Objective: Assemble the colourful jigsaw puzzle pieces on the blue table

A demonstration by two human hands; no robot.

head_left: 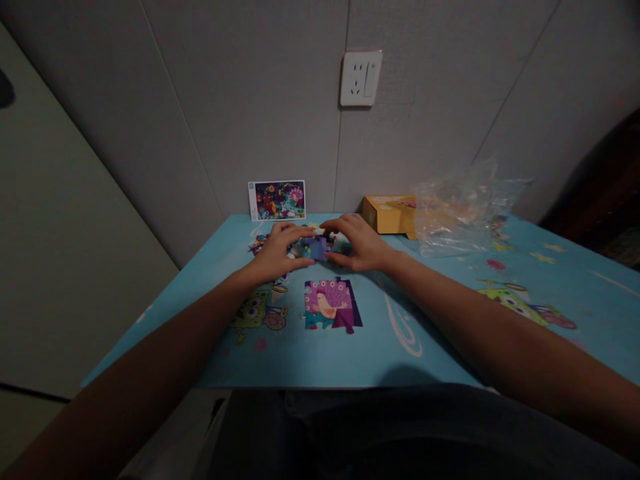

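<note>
A blue-purple puzzle piece (316, 248) is between my two hands, just above or on the table; I cannot tell which. My left hand (281, 252) has its thumb and fingers closed round the left side of the piece. From the right, my right hand (359, 244) grips the other side with thumb and forefinger curled in. Nearer to me lies a joined block of puzzle pieces (330, 305) showing a pale bird with a purple fan tail. More loose puzzle pieces (259, 244) lie behind and beside my left hand, partly hidden by it.
A picture card (278, 201) leans on the wall at the back of the blue cartoon-print table (280, 367). To the right stand a yellow box (387, 215) and a crumpled clear plastic bag (455, 213). A socket (361, 79) is on the wall.
</note>
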